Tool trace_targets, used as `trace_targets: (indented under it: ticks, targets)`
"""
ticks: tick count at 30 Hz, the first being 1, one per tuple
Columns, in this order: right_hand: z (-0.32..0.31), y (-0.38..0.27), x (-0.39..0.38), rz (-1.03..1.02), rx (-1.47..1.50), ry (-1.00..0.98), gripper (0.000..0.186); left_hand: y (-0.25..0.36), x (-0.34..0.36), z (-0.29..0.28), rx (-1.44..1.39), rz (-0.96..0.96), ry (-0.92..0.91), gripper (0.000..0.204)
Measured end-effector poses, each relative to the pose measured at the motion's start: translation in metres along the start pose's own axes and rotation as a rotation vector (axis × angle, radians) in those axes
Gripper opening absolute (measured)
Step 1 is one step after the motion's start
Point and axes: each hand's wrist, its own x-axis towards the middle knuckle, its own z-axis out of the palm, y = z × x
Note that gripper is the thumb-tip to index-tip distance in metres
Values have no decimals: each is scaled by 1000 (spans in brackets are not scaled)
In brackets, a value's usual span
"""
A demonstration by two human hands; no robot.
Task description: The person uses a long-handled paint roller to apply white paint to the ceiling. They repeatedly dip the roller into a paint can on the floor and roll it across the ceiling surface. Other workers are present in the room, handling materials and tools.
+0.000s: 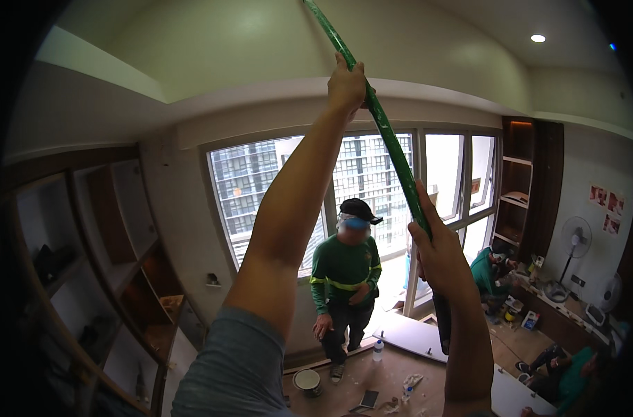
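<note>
A long green pole [391,144], scuffed with pale marks, runs diagonally from the top edge, over the pale upper wall, down through both hands. My left hand [346,89] grips it high up, with the left arm stretched upward. My right hand [436,247] is wrapped round it lower down; below that hand a dark length shows, partly hidden by my forearm. The pole's upper tip is at the top edge of the picture, too small to tell whether it touches anything.
A person [344,264] in green stands before the window. Two co-workers [487,271] [570,379] are low at the right. Shelving [122,264] lines the left. A bucket [307,382], a bottle [377,351] and white panels [407,333] lie or stand on the floor [330,396].
</note>
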Motion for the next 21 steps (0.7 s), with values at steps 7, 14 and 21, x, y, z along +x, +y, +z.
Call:
trace_targets:
  ticks: [7, 14, 21]
  targets:
    - [-6, 0, -30, 177, 5, -76, 68, -14, 20, 16, 79, -16, 145, 71]
    - [-1, 57, -121, 346, -101, -142, 72, -47, 9, 17, -72, -135, 118, 75]
    - [7, 126, -260, 465, -154, -143, 61, -96, -19, -1, -209, -217, 72, 60]
